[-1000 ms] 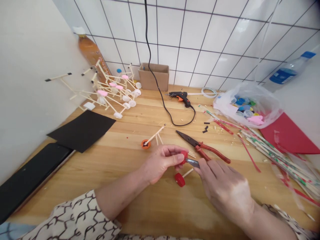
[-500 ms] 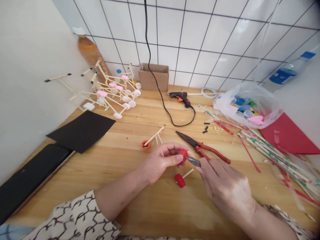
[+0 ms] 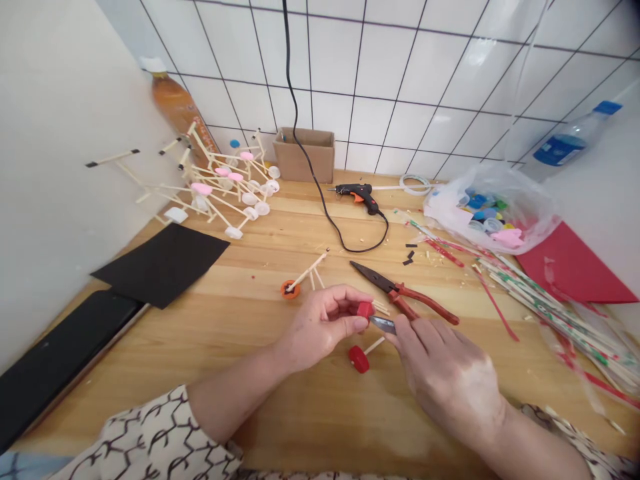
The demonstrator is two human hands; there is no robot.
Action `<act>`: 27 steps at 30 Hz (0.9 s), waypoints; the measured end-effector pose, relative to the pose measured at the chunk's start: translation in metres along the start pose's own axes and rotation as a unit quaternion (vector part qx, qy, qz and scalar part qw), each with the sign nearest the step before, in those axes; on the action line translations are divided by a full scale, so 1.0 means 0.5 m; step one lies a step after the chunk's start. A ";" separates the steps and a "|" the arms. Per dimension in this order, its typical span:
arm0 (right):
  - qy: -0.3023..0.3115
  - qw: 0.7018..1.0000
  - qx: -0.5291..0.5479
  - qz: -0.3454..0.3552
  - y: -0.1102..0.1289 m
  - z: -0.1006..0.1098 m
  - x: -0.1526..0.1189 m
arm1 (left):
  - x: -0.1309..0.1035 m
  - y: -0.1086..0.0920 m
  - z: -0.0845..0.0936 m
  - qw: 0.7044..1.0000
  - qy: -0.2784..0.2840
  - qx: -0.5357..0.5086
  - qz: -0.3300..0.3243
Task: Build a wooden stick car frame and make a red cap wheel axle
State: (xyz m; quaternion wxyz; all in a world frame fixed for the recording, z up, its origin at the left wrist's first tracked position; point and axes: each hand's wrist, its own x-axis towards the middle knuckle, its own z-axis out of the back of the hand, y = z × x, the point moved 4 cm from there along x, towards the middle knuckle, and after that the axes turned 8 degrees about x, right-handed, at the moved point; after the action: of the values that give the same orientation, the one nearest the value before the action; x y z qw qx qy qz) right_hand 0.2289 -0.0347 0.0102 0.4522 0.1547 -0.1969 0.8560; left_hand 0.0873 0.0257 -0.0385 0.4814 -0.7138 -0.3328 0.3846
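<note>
My left hand (image 3: 325,327) pinches a red bottle cap (image 3: 365,310) between thumb and fingers. My right hand (image 3: 447,377) is closed round a small knife, its handle hidden in the fist. The metal knife blade (image 3: 383,324) points left, and its tip meets the cap's edge. Below, a second red cap (image 3: 359,359) with a thin wooden stick (image 3: 374,345) in it lies on the table. Behind my left hand, an orange cap (image 3: 290,289) carries a small frame of sticks (image 3: 311,268). Red-handled long-nose pliers (image 3: 400,290) lie just beyond the knife.
Back left stand several stick models (image 3: 215,180) with white cap wheels, beside a bottle of amber drink (image 3: 177,107). A black glue gun (image 3: 357,195) with its cord lies near a cardboard box (image 3: 306,157). At right are a bag of caps (image 3: 500,207) and bundled chopsticks (image 3: 555,300).
The red cap in my left hand has turned slightly, and the knife blade lies a little flatter against its lower edge. The whole view has shifted slightly.
</note>
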 end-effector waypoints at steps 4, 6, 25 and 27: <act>-0.007 0.999 0.030 -0.011 -0.003 -0.002 0.002 | -0.005 -0.006 0.001 0.997 -0.017 0.063 -0.041; -0.009 0.998 0.053 -0.022 -0.006 -0.003 0.002 | -0.010 -0.010 -0.002 0.992 -0.022 0.099 -0.075; 0.096 0.880 0.434 -0.166 -0.061 -0.029 0.002 | 0.018 0.002 0.012 0.991 0.023 -0.121 -0.056; 0.095 0.878 0.440 -0.162 -0.059 -0.030 0.006 | 0.017 0.003 0.009 0.990 0.035 -0.132 -0.045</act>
State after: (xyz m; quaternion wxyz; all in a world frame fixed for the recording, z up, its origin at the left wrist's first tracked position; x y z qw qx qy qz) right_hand 0.2508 -0.0102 0.0041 0.4862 0.2854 0.2716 0.7800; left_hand 0.0877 0.0344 -0.0430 0.4110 -0.7683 -0.3955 0.2905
